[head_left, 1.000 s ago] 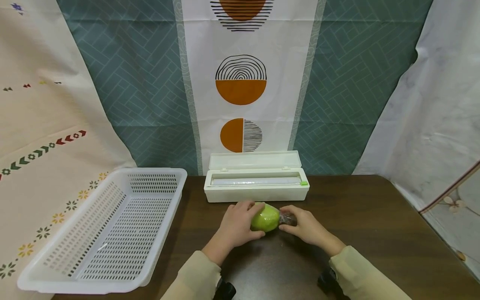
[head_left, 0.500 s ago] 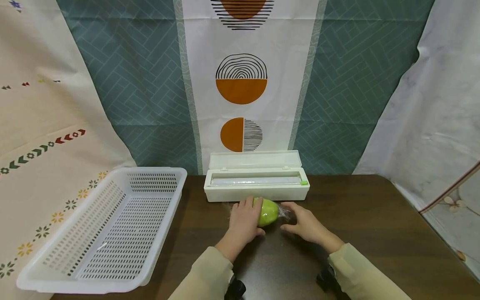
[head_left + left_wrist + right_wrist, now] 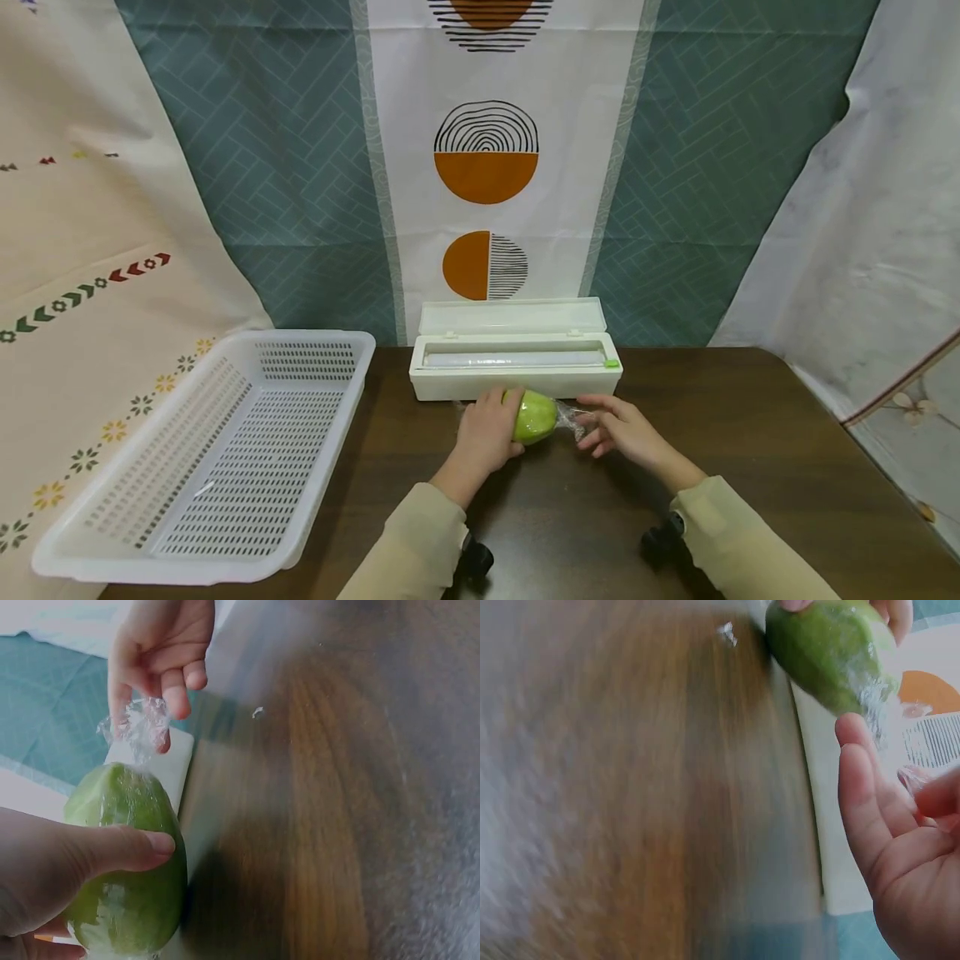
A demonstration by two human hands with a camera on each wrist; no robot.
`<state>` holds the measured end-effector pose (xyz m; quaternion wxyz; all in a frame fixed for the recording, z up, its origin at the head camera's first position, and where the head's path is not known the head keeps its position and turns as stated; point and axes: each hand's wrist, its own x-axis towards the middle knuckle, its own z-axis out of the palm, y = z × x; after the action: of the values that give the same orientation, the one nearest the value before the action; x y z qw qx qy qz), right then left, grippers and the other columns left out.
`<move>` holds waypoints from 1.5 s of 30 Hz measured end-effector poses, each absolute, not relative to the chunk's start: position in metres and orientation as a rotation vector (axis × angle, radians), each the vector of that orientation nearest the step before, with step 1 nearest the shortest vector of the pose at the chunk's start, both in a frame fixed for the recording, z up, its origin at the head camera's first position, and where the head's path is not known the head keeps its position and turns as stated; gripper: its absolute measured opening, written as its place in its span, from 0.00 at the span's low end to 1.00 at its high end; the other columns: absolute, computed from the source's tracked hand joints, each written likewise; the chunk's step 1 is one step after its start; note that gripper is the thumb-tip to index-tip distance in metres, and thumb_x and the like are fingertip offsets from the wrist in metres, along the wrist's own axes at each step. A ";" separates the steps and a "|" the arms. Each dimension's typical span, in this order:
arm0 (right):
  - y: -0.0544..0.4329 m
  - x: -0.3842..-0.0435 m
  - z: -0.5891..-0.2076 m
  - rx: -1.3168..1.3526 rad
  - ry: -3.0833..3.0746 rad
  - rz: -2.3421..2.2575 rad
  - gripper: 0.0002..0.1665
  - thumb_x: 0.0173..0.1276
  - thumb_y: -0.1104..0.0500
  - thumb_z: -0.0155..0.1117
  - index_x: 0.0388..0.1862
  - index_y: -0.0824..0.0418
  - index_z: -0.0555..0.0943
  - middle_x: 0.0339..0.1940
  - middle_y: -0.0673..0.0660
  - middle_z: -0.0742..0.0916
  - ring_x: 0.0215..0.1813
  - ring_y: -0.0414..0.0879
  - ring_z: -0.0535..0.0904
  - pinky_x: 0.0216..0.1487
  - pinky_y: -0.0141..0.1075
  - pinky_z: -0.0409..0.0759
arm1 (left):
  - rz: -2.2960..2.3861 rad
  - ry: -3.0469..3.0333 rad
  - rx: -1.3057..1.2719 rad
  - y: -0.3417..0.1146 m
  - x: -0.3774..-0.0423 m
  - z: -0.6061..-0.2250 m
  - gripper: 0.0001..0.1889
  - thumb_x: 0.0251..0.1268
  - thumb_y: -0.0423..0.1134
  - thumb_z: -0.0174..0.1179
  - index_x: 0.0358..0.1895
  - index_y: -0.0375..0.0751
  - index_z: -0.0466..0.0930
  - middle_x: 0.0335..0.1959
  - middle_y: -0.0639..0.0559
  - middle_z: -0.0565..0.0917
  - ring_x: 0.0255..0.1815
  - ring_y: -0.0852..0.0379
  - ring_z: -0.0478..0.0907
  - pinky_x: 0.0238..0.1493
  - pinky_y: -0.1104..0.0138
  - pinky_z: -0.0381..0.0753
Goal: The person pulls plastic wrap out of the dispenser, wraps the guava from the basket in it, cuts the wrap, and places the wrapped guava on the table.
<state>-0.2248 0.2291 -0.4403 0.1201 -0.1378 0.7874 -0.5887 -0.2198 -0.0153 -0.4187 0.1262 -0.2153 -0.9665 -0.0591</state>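
A green oval fruit (image 3: 536, 418) lies on the table, wrapped in clear cling film. My left hand (image 3: 486, 433) grips its left end, and in the left wrist view the thumb (image 3: 127, 847) lies across the film-covered skin. From the fruit's right end sticks out a crumpled tail of cling film (image 3: 142, 724). My right hand (image 3: 622, 433) has its fingers around this tail, with the index finger fairly straight and the other fingers bent below. In the right wrist view, two fingertips (image 3: 851, 731) are right beside the twisted film, close to the fruit's tip.
Behind the fruit stands a white cling film box (image 3: 517, 385), lid raised, with a roll inside and a green cutter at its right end. A white perforated basket (image 3: 225, 467) stands at the left. A small scrap (image 3: 258, 712) lies on the brown table (image 3: 750, 467).
My left hand has shifted from the fruit's near side further over its left end. My right hand's fingers have spread and moved slightly right, showing more of the film tail.
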 end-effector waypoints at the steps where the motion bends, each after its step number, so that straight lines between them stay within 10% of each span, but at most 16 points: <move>1: 0.231 -0.226 -0.441 -0.426 2.300 -1.709 0.26 0.71 0.69 0.34 0.66 0.75 0.61 0.56 0.77 0.77 0.36 0.49 0.86 0.33 0.41 0.84 | -0.184 -2.820 -0.630 -0.015 -0.220 -0.419 0.44 0.38 0.52 0.77 0.63 0.47 0.67 0.51 0.45 0.76 0.48 0.48 0.77 0.39 0.56 0.78; 16: 0.235 -0.232 -0.435 -0.755 2.810 -1.178 0.30 0.59 0.59 0.69 0.61 0.65 0.75 0.50 0.64 0.85 0.37 0.48 0.86 0.31 0.32 0.81 | -0.525 -2.919 -0.729 -0.031 -0.228 -0.415 0.45 0.43 0.46 0.75 0.68 0.48 0.63 0.61 0.46 0.71 0.59 0.48 0.72 0.55 0.54 0.76; 37: 0.208 -0.228 -0.432 -1.359 3.143 -0.934 0.21 0.54 0.64 0.71 0.49 0.61 0.84 0.36 0.51 0.87 0.37 0.39 0.82 0.37 0.31 0.81 | -0.520 -2.983 -0.684 -0.032 -0.231 -0.416 0.45 0.44 0.48 0.75 0.69 0.49 0.61 0.63 0.46 0.70 0.58 0.48 0.73 0.54 0.54 0.76; 45: 0.196 -0.231 -0.435 -1.215 3.189 -1.118 0.08 0.54 0.62 0.71 0.35 0.58 0.87 0.35 0.50 0.87 0.38 0.41 0.83 0.39 0.34 0.83 | -0.487 -2.978 -0.679 -0.030 -0.230 -0.416 0.45 0.44 0.48 0.75 0.69 0.49 0.61 0.62 0.46 0.70 0.58 0.49 0.73 0.54 0.54 0.76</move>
<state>-0.2307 0.1964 -0.4346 -0.2228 -0.3297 0.8657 -0.3036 -0.2304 -0.0299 -0.4158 0.0245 -0.2194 -0.9625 -0.1574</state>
